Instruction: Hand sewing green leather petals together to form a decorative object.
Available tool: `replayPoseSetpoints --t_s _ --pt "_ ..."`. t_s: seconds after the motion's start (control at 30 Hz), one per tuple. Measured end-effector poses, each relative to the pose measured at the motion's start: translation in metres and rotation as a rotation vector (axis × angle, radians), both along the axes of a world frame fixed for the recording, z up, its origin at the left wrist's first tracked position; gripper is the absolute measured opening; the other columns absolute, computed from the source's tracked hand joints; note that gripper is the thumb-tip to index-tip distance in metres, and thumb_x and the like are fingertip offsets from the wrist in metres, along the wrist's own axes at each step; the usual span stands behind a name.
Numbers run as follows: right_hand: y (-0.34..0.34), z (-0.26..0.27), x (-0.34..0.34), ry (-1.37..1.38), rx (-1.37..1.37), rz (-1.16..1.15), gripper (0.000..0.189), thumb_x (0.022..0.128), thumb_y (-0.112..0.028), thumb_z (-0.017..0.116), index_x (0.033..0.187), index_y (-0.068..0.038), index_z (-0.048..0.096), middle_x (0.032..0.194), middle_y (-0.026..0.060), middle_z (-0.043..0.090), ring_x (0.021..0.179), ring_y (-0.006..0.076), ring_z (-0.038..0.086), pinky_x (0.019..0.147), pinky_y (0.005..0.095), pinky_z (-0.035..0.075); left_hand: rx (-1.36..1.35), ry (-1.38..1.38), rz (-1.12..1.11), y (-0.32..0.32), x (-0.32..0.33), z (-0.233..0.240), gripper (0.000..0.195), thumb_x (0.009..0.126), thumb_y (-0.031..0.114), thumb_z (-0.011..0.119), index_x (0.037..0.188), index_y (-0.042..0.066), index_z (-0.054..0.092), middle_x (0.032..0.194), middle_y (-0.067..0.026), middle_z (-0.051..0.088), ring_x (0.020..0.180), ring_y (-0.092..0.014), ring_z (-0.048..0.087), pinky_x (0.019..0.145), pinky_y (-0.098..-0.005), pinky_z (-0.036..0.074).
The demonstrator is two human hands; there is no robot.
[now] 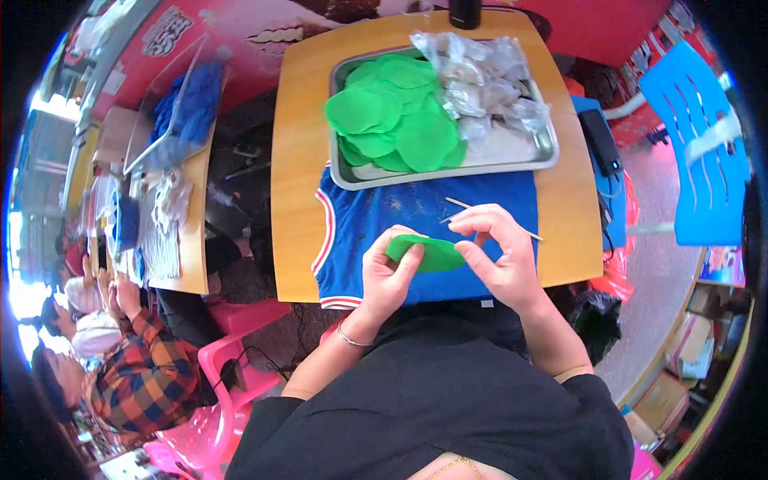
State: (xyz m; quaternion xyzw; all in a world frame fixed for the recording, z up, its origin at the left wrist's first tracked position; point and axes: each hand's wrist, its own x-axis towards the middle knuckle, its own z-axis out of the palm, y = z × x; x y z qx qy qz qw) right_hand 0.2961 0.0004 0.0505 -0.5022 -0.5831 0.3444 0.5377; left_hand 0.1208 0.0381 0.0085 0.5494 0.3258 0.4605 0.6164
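Observation:
My left hand (390, 270) pinches a thin green oval sheet (441, 254) between thumb and fingers. At its right end, my right hand (495, 255) has thumb and forefinger apart, the thumb tip at the sheet's edge; whether it grips the sheet is unclear. Beneath both hands lies a blue jersey with red and white trim (378, 219). A thin wooden stick (531, 235) rests on it, partly behind my right hand, near a small thin tool (451, 217). Beyond, a metal tray (444, 179) holds a pile of green sheets (390, 114) and crumpled clear plastic (480, 84).
A black bottle (465, 13) stands at the table's far edge. Right of the wooden table (294, 180) are a blue chair (696, 150) and a black device (600, 141). On the left, a person in a checked shirt (144, 378) sits by another table, near pink chairs (219, 372).

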Motion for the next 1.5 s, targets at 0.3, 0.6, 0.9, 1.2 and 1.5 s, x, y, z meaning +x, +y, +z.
replayPoseSetpoints --t_s 0.3,0.6,0.9,1.2,1.5 --pt "0.019 0.004 -0.023 -0.334 0.347 -0.08 0.023 0.059 -0.001 0.075 0.078 -0.008 0.065 0.082 0.0049 0.062 0.074 0.0198 0.058 0.062 0.029 0.046 0.167 -0.037 0.034 0.006 -0.009 0.007 0.009 0.081 -0.006 0.057 0.088 -0.001 0.055 0.089 -0.0088 0.055 0.08 -0.013 0.053 0.07 -0.0238 0.043" --pt "0.013 0.003 -0.023 -0.338 0.477 -0.118 0.023 0.058 -0.001 0.073 0.077 -0.007 0.061 0.077 0.0035 0.063 0.068 0.0195 0.058 0.059 0.0285 0.048 0.154 -0.21 0.002 -0.002 0.001 0.011 0.009 0.081 -0.007 0.058 0.084 0.0 0.053 0.089 -0.0106 0.056 0.087 -0.019 0.06 0.075 -0.0281 0.047" --pt "0.008 0.004 -0.025 -0.327 0.493 -0.137 0.023 0.059 0.0 0.073 0.075 -0.008 0.06 0.077 0.0029 0.063 0.068 0.0186 0.059 0.059 0.0278 0.048 0.176 -0.154 -0.011 -0.008 -0.001 0.017 0.007 0.083 -0.004 0.057 0.084 0.002 0.053 0.092 -0.013 0.06 0.085 -0.017 0.059 0.074 -0.0268 0.047" --pt "0.005 0.006 -0.027 -0.306 0.467 -0.145 0.022 0.06 0.001 0.073 0.076 -0.008 0.059 0.076 0.0038 0.063 0.067 0.0188 0.06 0.059 0.0275 0.048 0.161 -0.162 -0.005 -0.012 -0.002 0.019 0.008 0.083 -0.003 0.057 0.085 0.002 0.051 0.094 -0.0135 0.061 0.086 -0.018 0.059 0.074 -0.0275 0.047" --pt "0.004 0.009 -0.027 -0.316 0.451 -0.158 0.023 0.061 0.001 0.073 0.076 -0.008 0.059 0.077 0.0043 0.063 0.068 0.0193 0.06 0.06 0.0282 0.048 0.323 -0.085 0.054 -0.009 0.0 0.021 0.01 0.078 -0.006 0.06 0.084 0.001 0.058 0.092 -0.0147 0.063 0.083 -0.021 0.061 0.073 -0.0287 0.048"
